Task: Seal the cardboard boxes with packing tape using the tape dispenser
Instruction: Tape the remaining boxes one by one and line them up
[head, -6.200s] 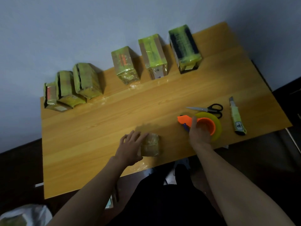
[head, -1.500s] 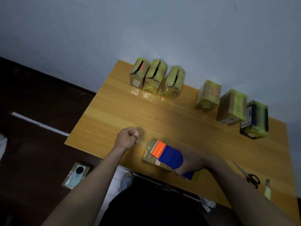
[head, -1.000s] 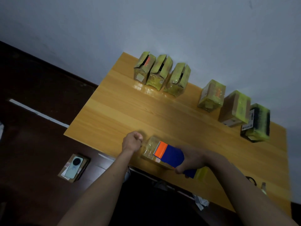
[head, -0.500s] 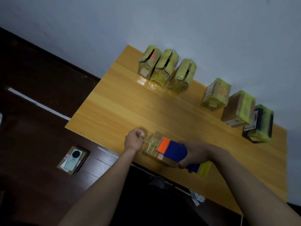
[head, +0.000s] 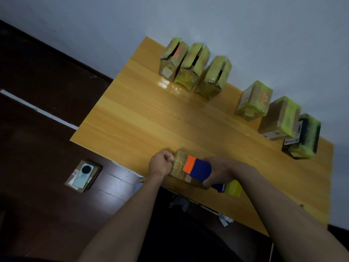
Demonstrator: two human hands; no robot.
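We see the right hand (head: 220, 172) wrapped around the tape dispenser (head: 197, 170), laid across the small box (head: 179, 164) at the surface's (head: 151, 118) near edge. The left hand (head: 160, 164), curled into a fist, presses against the box's left end; whether it pinches tape, we cannot tell.

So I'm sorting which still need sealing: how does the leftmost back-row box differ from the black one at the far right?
The leftmost box has its top flaps gaping apart; the black box looks closed. The leftmost box is brown cardboard with an orange mark; the black box has dark sides and white labels. The leftmost box touches its neighbour, as does the black box. Both carry yellow-green tape.
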